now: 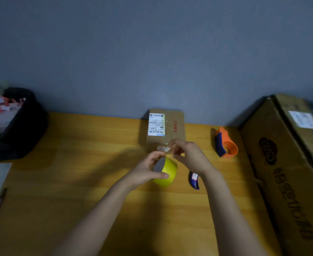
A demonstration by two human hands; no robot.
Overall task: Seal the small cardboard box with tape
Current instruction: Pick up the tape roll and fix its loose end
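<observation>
Just before the small cardboard box (pixel 165 129), left hand (pixel 148 172) grips the tape roll (pixel 165 171) steady. Right hand (pixel 187 154) pinches its free end, likely for pulling a strip.

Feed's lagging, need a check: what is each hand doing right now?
Left hand: closed around the yellow tape roll.
Right hand: fingers pinching the tape's pulled-out free end.

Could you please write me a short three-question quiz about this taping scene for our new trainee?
1. True or false: the left hand holds the yellow tape roll.
2. Which lies nearest the big carton? A small box; B orange dispenser; C black bag.
3. What is the right hand pinching?

Key: 1 true. 2 B. 3 The clear tape end pulled off the roll, as far as can be seen.
</observation>
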